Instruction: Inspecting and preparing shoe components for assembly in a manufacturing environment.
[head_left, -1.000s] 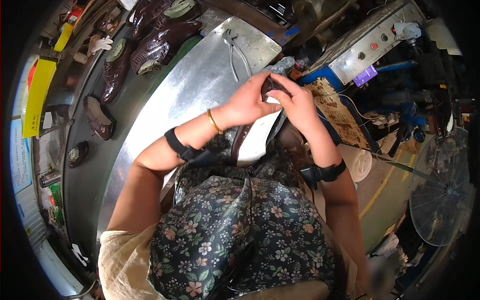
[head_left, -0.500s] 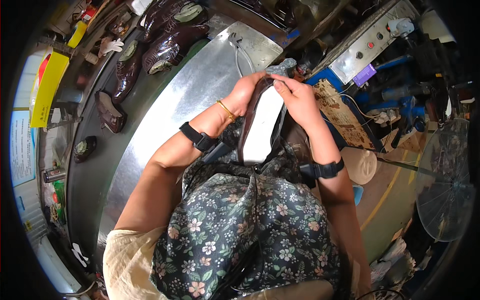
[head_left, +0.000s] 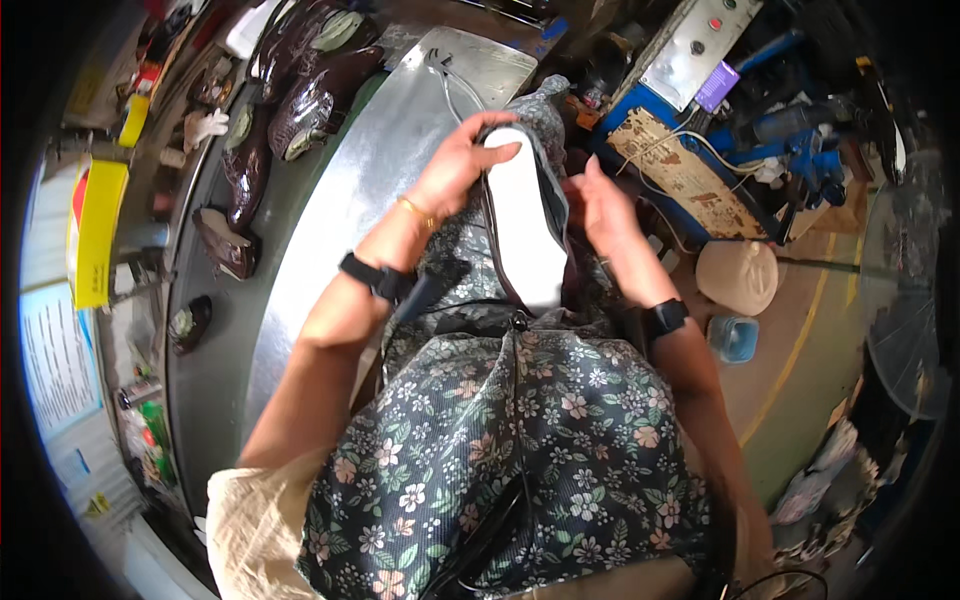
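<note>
A dark brown shoe upper with a white insole facing up lies over my lap, on the floral apron. My left hand is closed on its far end, with the thumb pressed on the white insole and the fingers under the edge. Just right of the shoe is my right hand, its fingers apart and slightly curled. I see nothing held in it; whether its fingertips touch the upper's side, I cannot tell. Pincers with metal handles lie beyond my left hand on a metal sheet.
Several glossy dark brown shoes stand on the dark belt at left. A blue machine with a button panel stands at far right. Below it are a beige plastic jug and a blue container. A fan stands at the right edge.
My right hand has come off the upper's far edge and moved right and nearer, opening. My left hand keeps its grip, its thumb now on the insole. More of the white insole shows.
</note>
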